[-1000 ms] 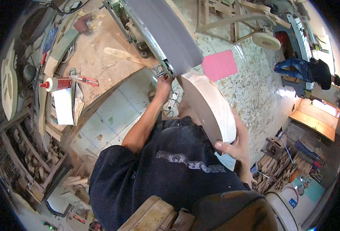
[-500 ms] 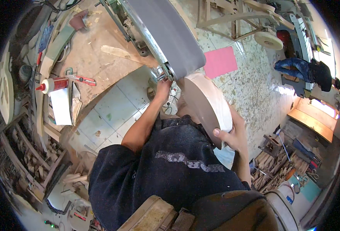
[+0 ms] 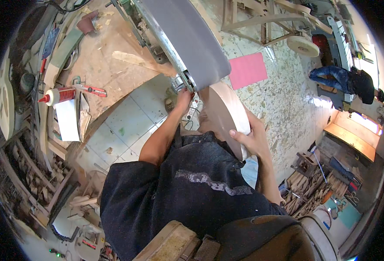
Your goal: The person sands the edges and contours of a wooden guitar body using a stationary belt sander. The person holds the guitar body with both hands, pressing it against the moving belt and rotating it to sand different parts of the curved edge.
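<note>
A thick curved wooden piece [image 3: 230,104], with a pale outer face and a greyish-brown side, slants between my body and the near rounded end of a belt sander [image 3: 190,41]. Its far end meets the grey belt, or lies very close to it. My right hand [image 3: 252,135] grips the piece near its close end, thumb on top and fingers around the outer side. By the metal parts at the sander's near left corner is my left hand [image 3: 184,99]. Its fingers are mostly hidden under that corner, so what they touch does not show.
Left stands a wooden workbench [image 3: 109,82] with a glue bottle [image 3: 57,95], a red utility knife [image 3: 92,90] and a white sheet [image 3: 68,121]. A pink sheet [image 3: 247,70] lies on the dusty floor. Another person [image 3: 348,80] is at far right, beyond stacked wood scraps [image 3: 311,187].
The close end of the curved piece has swung left toward my body, and my right hand has moved left with it. My left hand stays by the sander's corner.
</note>
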`<state>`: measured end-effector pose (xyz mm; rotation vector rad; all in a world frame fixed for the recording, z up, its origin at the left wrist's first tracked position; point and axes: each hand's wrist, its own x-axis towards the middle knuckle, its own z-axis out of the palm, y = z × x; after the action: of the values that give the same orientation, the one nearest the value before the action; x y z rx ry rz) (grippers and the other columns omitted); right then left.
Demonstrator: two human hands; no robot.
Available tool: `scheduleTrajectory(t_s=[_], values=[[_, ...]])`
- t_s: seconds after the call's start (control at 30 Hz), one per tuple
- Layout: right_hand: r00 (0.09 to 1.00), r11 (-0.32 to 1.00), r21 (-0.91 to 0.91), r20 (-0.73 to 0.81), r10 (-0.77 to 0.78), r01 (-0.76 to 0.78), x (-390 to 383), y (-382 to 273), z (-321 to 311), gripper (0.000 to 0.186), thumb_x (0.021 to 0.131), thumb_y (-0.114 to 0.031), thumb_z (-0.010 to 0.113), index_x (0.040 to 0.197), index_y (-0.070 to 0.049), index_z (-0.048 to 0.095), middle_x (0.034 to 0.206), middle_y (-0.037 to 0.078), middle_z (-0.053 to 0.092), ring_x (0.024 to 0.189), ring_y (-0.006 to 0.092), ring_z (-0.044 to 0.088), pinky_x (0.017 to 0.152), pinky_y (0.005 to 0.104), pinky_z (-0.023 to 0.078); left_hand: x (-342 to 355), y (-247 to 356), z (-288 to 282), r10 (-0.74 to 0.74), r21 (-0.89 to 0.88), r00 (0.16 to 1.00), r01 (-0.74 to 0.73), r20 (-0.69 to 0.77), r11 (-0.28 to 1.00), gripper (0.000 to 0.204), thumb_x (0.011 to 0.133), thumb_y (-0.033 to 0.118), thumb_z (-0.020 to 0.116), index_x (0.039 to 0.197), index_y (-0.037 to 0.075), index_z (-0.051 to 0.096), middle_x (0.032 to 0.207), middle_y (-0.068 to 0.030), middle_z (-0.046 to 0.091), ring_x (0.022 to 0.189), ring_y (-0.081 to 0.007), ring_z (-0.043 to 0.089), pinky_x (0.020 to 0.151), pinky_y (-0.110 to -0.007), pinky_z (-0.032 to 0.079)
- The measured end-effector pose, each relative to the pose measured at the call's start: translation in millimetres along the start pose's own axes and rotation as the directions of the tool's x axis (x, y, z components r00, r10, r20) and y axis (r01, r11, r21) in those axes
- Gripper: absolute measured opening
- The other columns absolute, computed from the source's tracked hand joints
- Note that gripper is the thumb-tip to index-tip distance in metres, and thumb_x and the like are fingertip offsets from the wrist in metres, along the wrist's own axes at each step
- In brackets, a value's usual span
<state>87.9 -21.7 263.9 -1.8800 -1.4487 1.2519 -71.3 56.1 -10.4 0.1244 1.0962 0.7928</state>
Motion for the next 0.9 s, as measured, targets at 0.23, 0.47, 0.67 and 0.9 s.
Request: scheduleTrajectory(t_s=[0.23, 0.47, 0.67, 0.9], values=[[0.999, 0.999, 0.022, 0.006, 0.045, -0.046, 11, -4, 8, 0.087, 0.073, -0.039, 0.078, 0.146, -0.002, 0.047, 0.124, 0.023, 0.065, 0.114, 0.0292, 0.064, 0.1, 0.039, 0.047, 64, -53, -49, 0.049, 0.118, 0.987, -0.067, 0.15, 0.991, 0.02, 0.094, 0.005, 0.047, 0.113, 0.005, 0.055, 0.071, 0.0032, 0.05, 0.057, -0.0078, 0.042, 0.048, -0.027, 0.031], [0.997, 0.997, -0.019, 0.027, 0.078, -0.078, 26, -3, 17, 0.083, 0.075, -0.042, 0.076, 0.145, -0.005, 0.049, 0.12, 0.025, 0.067, 0.111, 0.0302, 0.067, 0.097, 0.0382, 0.049, 70, -71, -58, -0.092, 0.142, 0.984, 0.071, 0.15, 0.987, 0.033, 0.101, 0.022, 0.051, 0.129, 0.005, 0.058, 0.115, -0.0038, 0.065, 0.098, -0.015, 0.058, 0.087, -0.03, 0.045], [0.988, 0.987, -0.069, 0.042, 0.151, -0.148, 39, -8, 17, 0.082, 0.075, -0.05, 0.073, 0.144, -0.009, 0.052, 0.11, 0.025, 0.071, 0.103, 0.0328, 0.07, 0.091, 0.0396, 0.051, 56, -71, -47, -0.169, 0.154, 0.939, 0.127, 0.301, 0.98, 0.033, 0.102, 0.019, 0.047, 0.126, 0.002, 0.06, 0.119, -0.0075, 0.065, 0.1, -0.0176, 0.06, 0.093, -0.032, 0.047], [0.976, 0.954, -0.225, 0.049, 0.214, -0.198, 57, -12, 25, 0.082, 0.073, -0.059, 0.071, 0.14, -0.013, 0.057, 0.106, 0.028, 0.07, 0.101, 0.0399, 0.069, 0.09, 0.0425, 0.052, 44, -78, -46, -0.304, 0.14, 0.931, 0.279, 0.203, 0.95, 0.027, 0.097, 0.018, 0.044, 0.111, 0.004, 0.063, 0.095, -0.003, 0.061, 0.072, -0.0112, 0.049, 0.064, -0.027, 0.041]])
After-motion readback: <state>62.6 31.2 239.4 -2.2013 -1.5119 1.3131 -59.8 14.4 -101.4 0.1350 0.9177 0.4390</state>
